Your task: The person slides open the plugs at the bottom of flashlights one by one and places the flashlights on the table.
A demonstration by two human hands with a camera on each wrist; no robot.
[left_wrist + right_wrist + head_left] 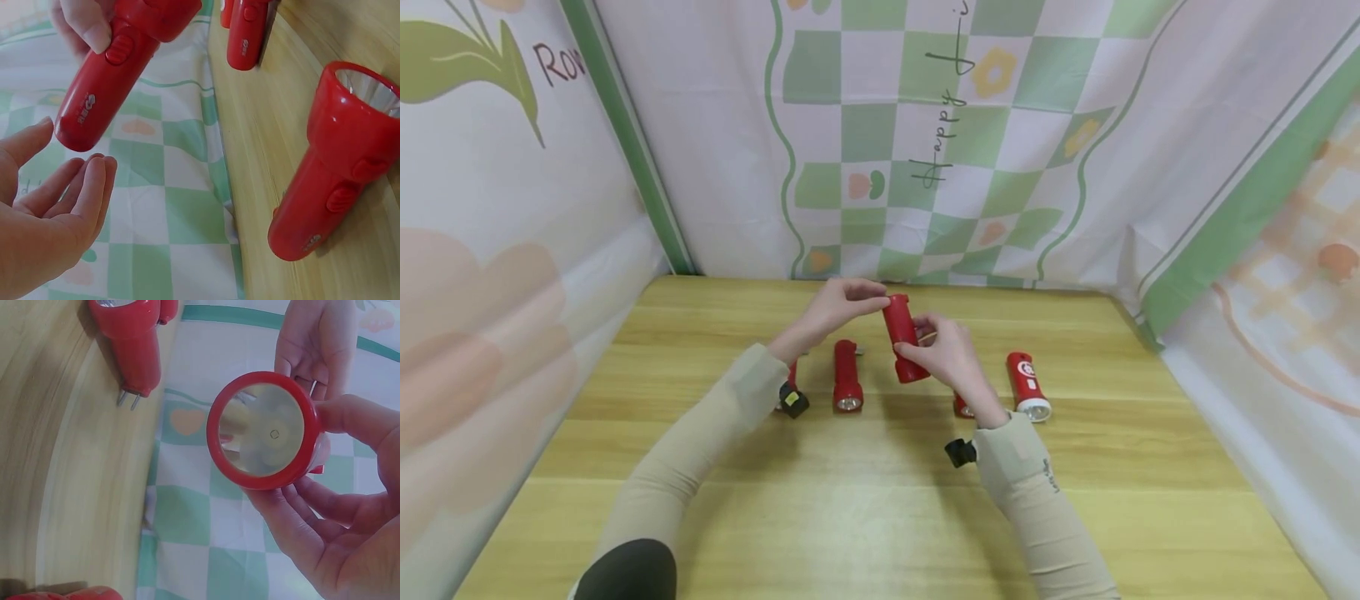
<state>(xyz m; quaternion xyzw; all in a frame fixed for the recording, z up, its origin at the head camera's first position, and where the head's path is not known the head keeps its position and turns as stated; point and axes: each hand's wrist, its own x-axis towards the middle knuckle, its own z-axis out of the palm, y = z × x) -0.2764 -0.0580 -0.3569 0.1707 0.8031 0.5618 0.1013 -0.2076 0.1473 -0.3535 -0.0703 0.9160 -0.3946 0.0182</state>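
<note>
My right hand grips a red flashlight above the table, with thumb and fingers around its wide head. The lens faces the right wrist camera. In the left wrist view, a slide switch shows on its body, close to the right thumb. My left hand is beside the tail end, fingers slightly bent. A narrow gap between this hand and the tail appears in the left wrist view. Left of the held one, another red flashlight lies on the table, lens towards me.
On the wooden table, a red flashlight with a white rim lies at right. The right wrist partly hides another red flashlight; the left wrist partly covers one more. Two metal prongs stick out of one flashlight's tail. Patterned cloth hangs behind.
</note>
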